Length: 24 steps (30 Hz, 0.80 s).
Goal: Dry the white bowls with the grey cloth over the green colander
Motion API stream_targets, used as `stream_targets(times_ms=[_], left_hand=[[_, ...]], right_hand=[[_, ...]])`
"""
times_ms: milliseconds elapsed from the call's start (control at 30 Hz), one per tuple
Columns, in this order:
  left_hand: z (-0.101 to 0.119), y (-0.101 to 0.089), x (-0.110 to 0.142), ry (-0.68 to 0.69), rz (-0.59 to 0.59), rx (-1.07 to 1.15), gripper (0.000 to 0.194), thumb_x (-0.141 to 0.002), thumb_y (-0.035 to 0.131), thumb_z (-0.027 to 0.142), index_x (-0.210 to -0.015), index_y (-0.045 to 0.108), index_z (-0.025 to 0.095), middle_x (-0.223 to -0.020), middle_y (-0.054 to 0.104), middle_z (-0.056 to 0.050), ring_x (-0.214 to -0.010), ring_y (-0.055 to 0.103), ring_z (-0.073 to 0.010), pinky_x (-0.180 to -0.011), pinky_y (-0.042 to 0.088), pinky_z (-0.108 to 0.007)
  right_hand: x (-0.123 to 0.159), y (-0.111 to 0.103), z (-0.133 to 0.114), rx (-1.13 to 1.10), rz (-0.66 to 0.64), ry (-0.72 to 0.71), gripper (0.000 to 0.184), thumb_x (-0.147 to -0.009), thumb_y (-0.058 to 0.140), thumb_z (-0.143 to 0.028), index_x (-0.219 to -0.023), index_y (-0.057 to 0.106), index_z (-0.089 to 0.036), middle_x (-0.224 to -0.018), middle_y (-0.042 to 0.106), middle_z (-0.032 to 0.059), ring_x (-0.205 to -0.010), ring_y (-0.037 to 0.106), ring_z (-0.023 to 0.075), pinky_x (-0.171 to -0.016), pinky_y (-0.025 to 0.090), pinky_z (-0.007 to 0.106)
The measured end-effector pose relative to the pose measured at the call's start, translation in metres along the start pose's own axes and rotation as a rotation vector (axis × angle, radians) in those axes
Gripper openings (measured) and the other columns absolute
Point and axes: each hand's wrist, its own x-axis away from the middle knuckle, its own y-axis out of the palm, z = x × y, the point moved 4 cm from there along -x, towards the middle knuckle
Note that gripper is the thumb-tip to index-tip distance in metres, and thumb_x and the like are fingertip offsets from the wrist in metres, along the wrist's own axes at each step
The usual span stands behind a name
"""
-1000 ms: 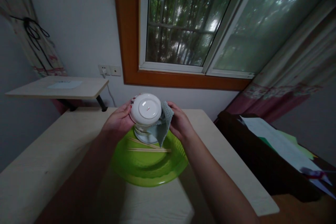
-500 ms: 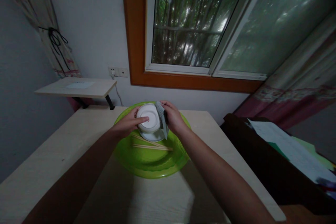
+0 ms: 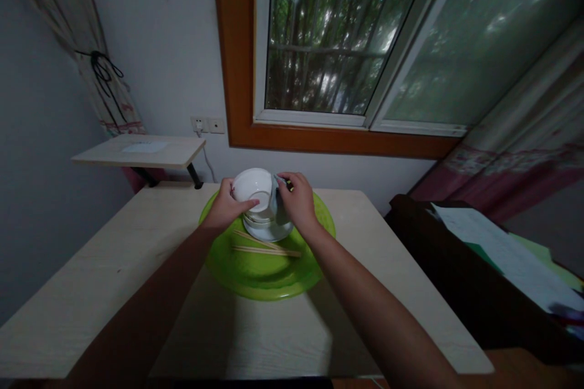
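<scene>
My left hand (image 3: 230,206) grips a white bowl (image 3: 252,184) tilted on its side, thumb on its underside and fingers round its left rim. Pressed to the bowl's right side is a grey cloth (image 3: 275,194), pinched in my right hand (image 3: 296,197); a small dark and yellow bit shows by those fingers. Below the bowl, other white dishes (image 3: 269,232) stand stacked in a large green basin (image 3: 269,292). Several wooden chopsticks (image 3: 267,250) lie in the basin, in front of the dishes.
The basin stands on a pale wooden table (image 3: 150,292). A small raised shelf (image 3: 141,152) is at the back left, near a wall socket (image 3: 207,125). To the right, a dark brown piece of furniture (image 3: 424,255) holds papers (image 3: 497,249). A window (image 3: 337,36) is behind.
The bowl has turned, so its side wall shows more and its base less. The cloth has shifted up along its right edge, and more of the stacked dishes shows below.
</scene>
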Motion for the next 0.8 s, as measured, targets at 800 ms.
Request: stream_targets(times_ms=[800], left_hand=[[0.034, -0.021, 0.010, 0.180, 0.018, -0.353, 0.072, -0.057, 0.088, 0.049, -0.110, 0.048, 0.022, -0.099, 0.062, -0.005, -0.088, 0.063, -0.0238, -0.073, 0.050, -0.032]], right_hand=[[0.010, -0.022, -0.032, -0.100, -0.078, -0.086, 0.017, -0.093, 0.063, -0.029, -0.103, 0.077, -0.026, -0.098, 0.072, 0.0061, -0.090, 0.067, 0.0210, -0.080, 0.055, 0.035]])
